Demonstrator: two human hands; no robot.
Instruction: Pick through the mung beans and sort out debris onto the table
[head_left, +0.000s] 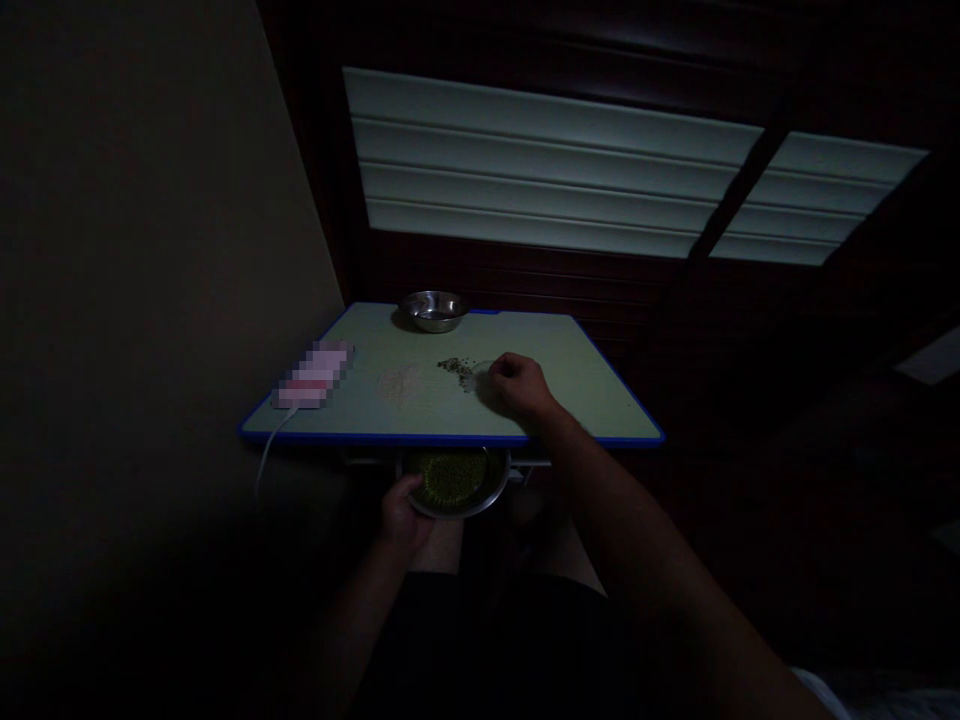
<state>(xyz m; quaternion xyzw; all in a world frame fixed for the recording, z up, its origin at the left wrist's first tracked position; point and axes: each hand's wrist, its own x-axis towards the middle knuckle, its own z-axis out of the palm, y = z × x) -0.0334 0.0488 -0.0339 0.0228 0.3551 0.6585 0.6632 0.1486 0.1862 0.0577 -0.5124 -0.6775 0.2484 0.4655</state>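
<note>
My left hand [403, 515] grips the left rim of a metal bowl [498, 488], its thumb over the edge. Small green beans [451, 476], like mung beans, fill the bowl's bottom. It is held below the table's front edge, which hides its far rim. Over the table my right hand [520, 385] is closed, fingers pinched on a thin see-through piece [480, 372] whose kind I cannot make out. Just left of it lies a loose scatter of small dark green beans [454, 370]. Farther left, pale grains [403, 382] are spread on the tabletop.
The light green table [585, 400] has a blue edge. A second metal bowl [435, 312] stands at its back. A blurred pink phone-like thing [313, 376] with a white cable [268, 455] lies at the left. A wall [165, 200] and dark wooden panelling [525, 275] bound the table.
</note>
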